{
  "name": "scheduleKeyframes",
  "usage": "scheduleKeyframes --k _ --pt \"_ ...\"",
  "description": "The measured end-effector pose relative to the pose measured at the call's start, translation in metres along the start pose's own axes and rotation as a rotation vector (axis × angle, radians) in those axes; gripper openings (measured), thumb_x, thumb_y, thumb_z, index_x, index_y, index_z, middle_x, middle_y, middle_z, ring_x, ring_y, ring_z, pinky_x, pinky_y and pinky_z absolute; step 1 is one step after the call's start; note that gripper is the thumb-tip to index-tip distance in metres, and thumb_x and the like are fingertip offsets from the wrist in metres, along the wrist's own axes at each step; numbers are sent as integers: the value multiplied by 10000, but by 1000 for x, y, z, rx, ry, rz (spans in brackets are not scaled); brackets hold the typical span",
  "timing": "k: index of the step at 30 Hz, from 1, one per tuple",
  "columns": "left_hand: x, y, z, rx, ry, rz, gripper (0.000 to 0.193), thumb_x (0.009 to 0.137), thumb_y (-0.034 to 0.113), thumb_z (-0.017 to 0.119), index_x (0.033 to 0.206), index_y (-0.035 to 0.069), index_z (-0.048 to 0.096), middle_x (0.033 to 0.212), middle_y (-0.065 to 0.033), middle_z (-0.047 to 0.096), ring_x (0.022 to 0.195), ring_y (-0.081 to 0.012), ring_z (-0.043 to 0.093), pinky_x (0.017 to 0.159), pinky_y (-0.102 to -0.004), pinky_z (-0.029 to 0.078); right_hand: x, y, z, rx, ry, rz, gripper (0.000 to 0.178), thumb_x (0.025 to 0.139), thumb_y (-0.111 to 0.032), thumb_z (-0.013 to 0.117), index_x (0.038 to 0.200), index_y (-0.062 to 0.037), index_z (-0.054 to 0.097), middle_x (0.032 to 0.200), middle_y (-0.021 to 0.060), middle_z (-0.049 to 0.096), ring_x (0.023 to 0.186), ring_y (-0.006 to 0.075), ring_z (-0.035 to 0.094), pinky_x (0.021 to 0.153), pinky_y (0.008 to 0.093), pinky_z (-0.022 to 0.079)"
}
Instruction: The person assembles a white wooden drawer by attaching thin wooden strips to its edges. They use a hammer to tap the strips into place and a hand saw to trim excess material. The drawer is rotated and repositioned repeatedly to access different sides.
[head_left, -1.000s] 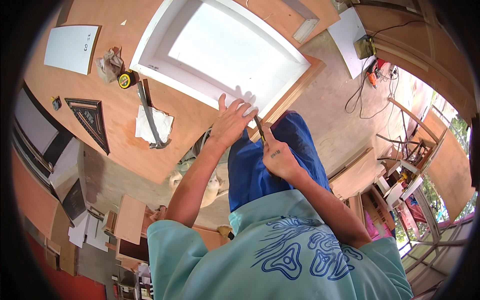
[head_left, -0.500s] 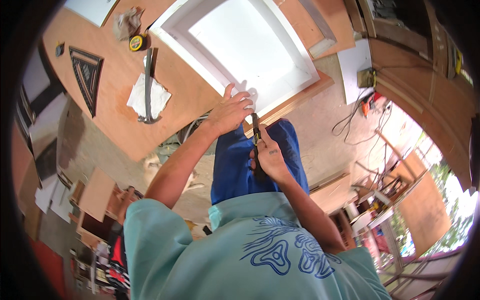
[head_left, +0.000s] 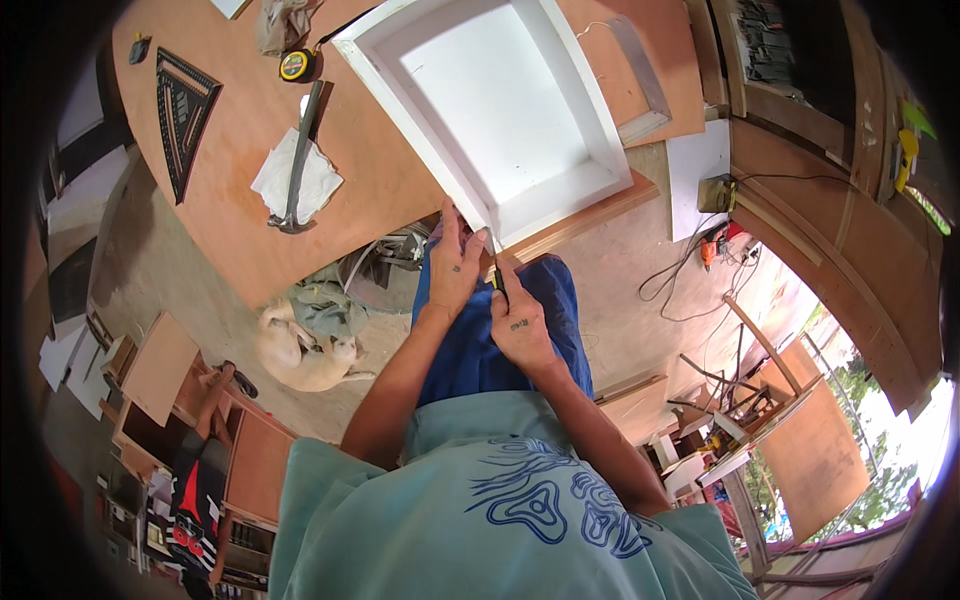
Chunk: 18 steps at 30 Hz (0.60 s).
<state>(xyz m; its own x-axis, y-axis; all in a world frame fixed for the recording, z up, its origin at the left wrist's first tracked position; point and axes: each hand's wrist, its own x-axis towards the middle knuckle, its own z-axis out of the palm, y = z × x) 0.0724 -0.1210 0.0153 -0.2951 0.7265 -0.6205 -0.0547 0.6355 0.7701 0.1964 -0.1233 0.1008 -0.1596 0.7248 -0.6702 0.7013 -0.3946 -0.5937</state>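
A shallow white wooden drawer-like box [head_left: 415,125] sits on the bench, its near corner toward me. My left hand [head_left: 456,268] is at that corner, index finger stretched along the outer left side and thumb against the near end. My right hand [head_left: 522,325] is closed round a utility knife [head_left: 500,283] with a dark handle and a bit of yellow. The knife's thin tip points up at the box corner, close to my left thumb. Whether the tip touches the wood is too small to tell. A brown wooden edge [head_left: 600,215] runs beneath the box's near side.
On the plywood bench top [head_left: 385,190] lie a hammer [head_left: 298,165] over white paper [head_left: 325,178], a yellow tape measure [head_left: 297,66] and a black triangular square [head_left: 183,120]. A pale dog [head_left: 305,368] lies on the floor at left. An orange power tool [head_left: 709,252] and cords lie at right.
My left hand has drawn back from the box's top to the outside of its corner. The right hand's knife now stands with its tip up at the corner. The view has shifted, showing the dog fully.
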Motion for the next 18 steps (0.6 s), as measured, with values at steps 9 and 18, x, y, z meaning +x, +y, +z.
scheduleKeyframes --k 9,18 --pt "14 3 3 -468 -148 -413 249 929 176 685 1083 -20 671 1004 -73 691 872 -127 619 756 -280 505 7 -9 3 51 -50 91 501 932 -46 500 1426 3 431 934 334 638 906 496 631 786 496 513" --pt "24 5 4 -465 -96 -597 178 909 91 693 1049 -16 671 980 -81 694 867 -169 659 771 -321 559 2 3 19 -21 52 87 460 919 -63 540 1371 -28 464 808 310 625 794 492 629 739 553 503"
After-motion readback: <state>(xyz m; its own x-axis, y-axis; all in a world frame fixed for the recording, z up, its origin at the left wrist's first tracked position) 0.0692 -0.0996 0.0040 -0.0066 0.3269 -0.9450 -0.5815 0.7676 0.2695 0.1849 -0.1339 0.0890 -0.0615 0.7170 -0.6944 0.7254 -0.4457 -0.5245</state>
